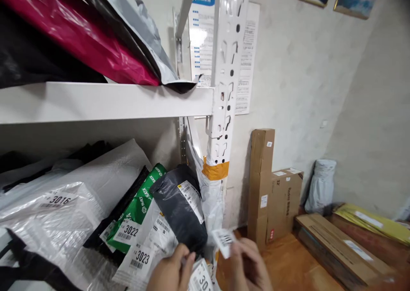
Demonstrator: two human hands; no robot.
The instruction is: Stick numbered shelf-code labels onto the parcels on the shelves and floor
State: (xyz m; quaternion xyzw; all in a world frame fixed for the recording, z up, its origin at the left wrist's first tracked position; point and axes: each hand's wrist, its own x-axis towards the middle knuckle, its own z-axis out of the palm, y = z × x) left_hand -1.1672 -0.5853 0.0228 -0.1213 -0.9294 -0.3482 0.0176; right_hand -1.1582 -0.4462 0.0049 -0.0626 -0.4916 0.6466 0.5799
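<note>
My right hand (248, 265) pinches a small white label (224, 242) with blurred dark print, held just right of the shelf parcels. At the bottom of the view my left hand (173, 269) is closed, thumb against forefinger; what sits between them is too small to make out. Close beside its fingertips is a white printed label (201, 277) showing "30", partly cut off. Behind my hands lie a dark grey parcel (181, 205) with a shipping label, a white parcel (141, 257) marked 3023 and a green parcel (141, 205) marked 3022.
A clear-wrapped parcel marked 3016 (60, 214) lies left. The white shelf beam (112, 103) crosses above, bearing a pink parcel (80, 34). A perforated post (229, 69) stands at the shelf's end. Cardboard boxes (261, 184) and a wrapped bundle (322, 186) stand along the wall.
</note>
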